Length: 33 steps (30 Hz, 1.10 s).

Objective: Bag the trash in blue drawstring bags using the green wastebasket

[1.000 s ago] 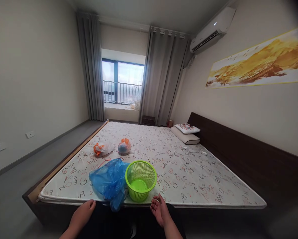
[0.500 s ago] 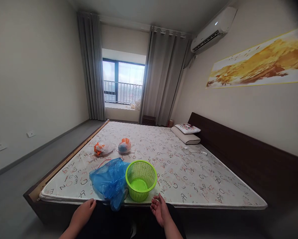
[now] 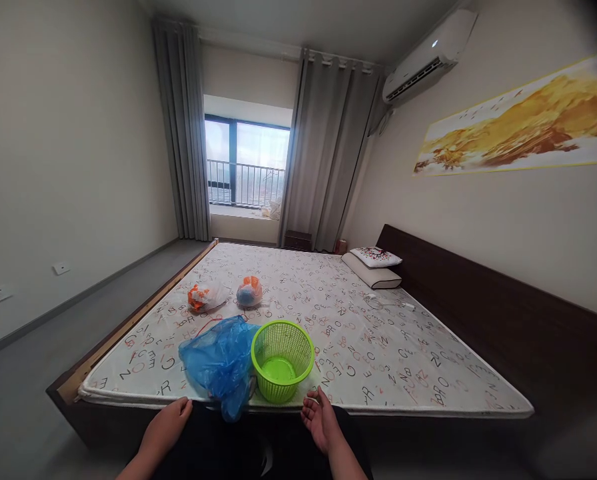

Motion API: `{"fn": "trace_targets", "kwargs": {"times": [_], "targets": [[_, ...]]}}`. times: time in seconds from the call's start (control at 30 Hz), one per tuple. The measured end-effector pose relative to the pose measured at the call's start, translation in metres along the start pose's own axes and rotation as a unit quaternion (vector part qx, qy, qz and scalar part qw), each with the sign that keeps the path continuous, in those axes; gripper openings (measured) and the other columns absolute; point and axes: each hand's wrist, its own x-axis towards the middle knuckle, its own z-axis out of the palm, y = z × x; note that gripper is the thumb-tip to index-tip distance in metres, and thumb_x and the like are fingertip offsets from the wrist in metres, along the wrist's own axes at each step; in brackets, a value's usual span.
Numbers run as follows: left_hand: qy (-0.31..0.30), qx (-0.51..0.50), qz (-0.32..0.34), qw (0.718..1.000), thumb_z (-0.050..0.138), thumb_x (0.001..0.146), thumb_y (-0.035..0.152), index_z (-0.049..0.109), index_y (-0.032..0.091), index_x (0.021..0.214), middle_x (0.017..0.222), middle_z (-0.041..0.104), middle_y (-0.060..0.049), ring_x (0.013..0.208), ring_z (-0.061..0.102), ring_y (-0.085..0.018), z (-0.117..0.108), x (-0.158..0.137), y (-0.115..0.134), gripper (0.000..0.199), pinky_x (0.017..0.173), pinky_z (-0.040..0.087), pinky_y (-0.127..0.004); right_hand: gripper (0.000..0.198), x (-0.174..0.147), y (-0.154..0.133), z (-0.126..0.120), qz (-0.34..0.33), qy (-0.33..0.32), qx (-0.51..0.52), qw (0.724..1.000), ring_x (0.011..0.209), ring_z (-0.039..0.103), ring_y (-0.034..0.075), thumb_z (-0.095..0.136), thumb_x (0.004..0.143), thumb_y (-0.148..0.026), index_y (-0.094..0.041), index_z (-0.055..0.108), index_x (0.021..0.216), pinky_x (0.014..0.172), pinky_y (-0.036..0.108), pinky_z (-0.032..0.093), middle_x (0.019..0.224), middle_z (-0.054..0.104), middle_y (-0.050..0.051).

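Observation:
My left hand (image 3: 167, 424) rests at the front edge of the bed with its fingers curled together, and nothing shows in it. Close by, a crumpled blue plastic bag (image 3: 221, 360) lies on the mattress and droops over its edge. My right hand (image 3: 319, 420) is turned palm up above my dark-clothed lap, fingers loosely bent and nothing in them. Just left of that hand stands a bright green plastic basket (image 3: 281, 395), upright, with no contents visible inside. It touches the blue bag. Neither hand touches the basket or the bag.
Two clear plastic bags, one with orange contents (image 3: 206, 297) and one with orange and blue contents (image 3: 249, 292), lie farther back on the letter-printed mattress (image 3: 378, 347). Pillows (image 3: 371, 270) and a white cable (image 3: 407, 307) lie near the dark headboard (image 3: 478, 287). A wooden bed rail (image 3: 143, 313) runs along the left.

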Motion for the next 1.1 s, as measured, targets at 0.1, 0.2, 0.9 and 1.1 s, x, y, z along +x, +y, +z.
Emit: {"fn": "trace_targets", "kwargs": {"times": [0.1, 0.2, 0.9, 1.1], "targets": [[0.002, 0.000, 0.000, 1.000, 0.028, 0.104, 0.040, 0.064, 0.022, 0.091, 0.104, 0.077, -0.011, 0.102, 0.070, -0.028, 0.000, 0.000, 0.000, 0.043, 0.079, 0.041, -0.033, 0.035, -0.001, 0.000, 0.001, 0.004, 0.001, 0.004, 1.000, 0.060, 0.062, 0.013, 0.073, 0.083, -0.052, -0.020, 0.059, 0.088, 0.066, 0.028, 0.052, 0.069, 0.066, -0.001], [0.003, 0.003, -0.002, 1.000, 0.027, 0.104, 0.039, 0.064, 0.022, 0.090, 0.103, 0.077, -0.010, 0.101, 0.070, -0.028, -0.002, -0.003, 0.002, 0.043, 0.078, 0.040, -0.032, 0.034, -0.002, 0.000, 0.001, 0.004, 0.004, 0.008, 1.000, 0.059, 0.062, 0.013, 0.072, 0.084, -0.051, -0.020, 0.058, 0.087, 0.065, 0.028, 0.051, 0.069, 0.066, -0.001], [0.007, 0.002, -0.011, 1.000, 0.033, 0.103, 0.038, 0.068, 0.022, 0.089, 0.103, 0.077, -0.011, 0.100, 0.070, -0.026, -0.014, -0.011, 0.017, 0.040, 0.080, 0.044, -0.030, 0.034, -0.002, -0.001, 0.001, 0.006, 0.003, -0.007, 1.000, 0.060, 0.063, 0.013, 0.068, 0.087, -0.052, -0.020, 0.060, 0.088, 0.066, 0.028, 0.052, 0.069, 0.067, -0.001], [0.004, 0.005, -0.015, 1.000, 0.032, 0.103, 0.040, 0.068, 0.022, 0.093, 0.105, 0.077, -0.011, 0.102, 0.071, -0.027, -0.010, -0.007, 0.012, 0.041, 0.083, 0.044, -0.031, 0.033, -0.004, -0.002, 0.004, 0.007, 0.004, -0.008, 1.000, 0.060, 0.063, 0.013, 0.065, 0.090, -0.052, -0.019, 0.060, 0.088, 0.065, 0.027, 0.051, 0.069, 0.067, 0.000]]}}
